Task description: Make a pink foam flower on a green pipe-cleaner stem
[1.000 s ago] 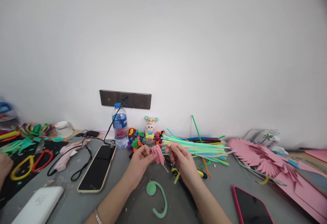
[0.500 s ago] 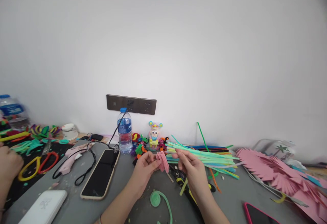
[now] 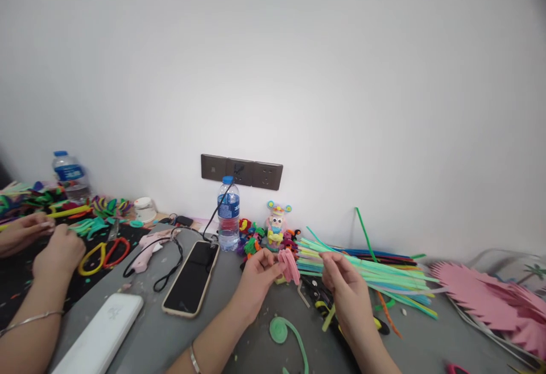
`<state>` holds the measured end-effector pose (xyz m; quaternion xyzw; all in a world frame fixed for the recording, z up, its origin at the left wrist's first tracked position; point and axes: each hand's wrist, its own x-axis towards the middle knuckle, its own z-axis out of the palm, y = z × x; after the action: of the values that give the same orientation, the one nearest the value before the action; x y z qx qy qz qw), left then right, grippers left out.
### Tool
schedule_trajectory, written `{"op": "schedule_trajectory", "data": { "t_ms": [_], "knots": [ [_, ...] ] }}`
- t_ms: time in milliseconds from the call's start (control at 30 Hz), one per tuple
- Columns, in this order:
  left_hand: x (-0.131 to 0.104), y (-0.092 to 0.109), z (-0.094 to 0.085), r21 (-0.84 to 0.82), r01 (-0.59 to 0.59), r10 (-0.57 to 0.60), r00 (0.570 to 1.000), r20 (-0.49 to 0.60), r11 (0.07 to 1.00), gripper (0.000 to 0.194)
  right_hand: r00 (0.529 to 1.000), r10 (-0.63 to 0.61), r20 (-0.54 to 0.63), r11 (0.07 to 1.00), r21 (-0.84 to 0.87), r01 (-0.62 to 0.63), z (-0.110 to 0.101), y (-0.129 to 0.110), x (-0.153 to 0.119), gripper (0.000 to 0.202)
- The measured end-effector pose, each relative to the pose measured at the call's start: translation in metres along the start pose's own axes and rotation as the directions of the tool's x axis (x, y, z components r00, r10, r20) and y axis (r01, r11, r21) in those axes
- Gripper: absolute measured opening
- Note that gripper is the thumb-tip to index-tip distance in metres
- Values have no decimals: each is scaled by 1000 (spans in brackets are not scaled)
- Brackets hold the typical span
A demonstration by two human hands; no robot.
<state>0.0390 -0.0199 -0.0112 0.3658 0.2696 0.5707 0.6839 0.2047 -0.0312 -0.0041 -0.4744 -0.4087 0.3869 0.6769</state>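
Note:
Between the thumb and fingers of my left hand (image 3: 261,283) is a coiled pink fuzzy strip (image 3: 289,266), with a thin bent end hanging below it. To its right, my right hand (image 3: 343,283) has thumb and fingers pinched together, apart from the coil; whatever they hold is too small to make out. A green spiral (image 3: 278,330) with a long tail lies on the grey table (image 3: 230,357) below my hands. Behind my right hand spreads a bundle of pale green, yellow and blue pipe cleaners (image 3: 384,274). Black and yellow pliers (image 3: 318,294) lie between my wrists.
A phone (image 3: 191,277), a white power bank (image 3: 100,334), a pink glue gun (image 3: 146,253) and a water bottle (image 3: 228,223) stand or lie leftward. Another person's hands (image 3: 57,252) are at far left near scissors (image 3: 104,254). Pink pleated paper (image 3: 478,294) lies right.
The view has turned left, so things appear farther right and both hands of the other person show. My left hand still holds the pink coil.

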Motion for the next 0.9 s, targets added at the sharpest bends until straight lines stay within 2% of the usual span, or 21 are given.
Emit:
{"op": "schedule_trajectory", "data": {
  "t_ms": [200, 633, 900],
  "knots": [
    [-1, 2, 0, -2, 1, -1, 999, -39, 1000, 45, 998, -42, -42, 997, 70, 45, -2, 1, 2, 33],
    [2, 3, 0, -25, -32, 29, 994, -107, 999, 46, 997, -16, -76, 996, -87, 10, -5, 1, 1, 39],
    [2, 3, 0, -11, -27, 25, 992, -126, 1000, 46, 970, -142, -198, 990, -55, 133, -5, 0, 1, 29]
  ]
}}
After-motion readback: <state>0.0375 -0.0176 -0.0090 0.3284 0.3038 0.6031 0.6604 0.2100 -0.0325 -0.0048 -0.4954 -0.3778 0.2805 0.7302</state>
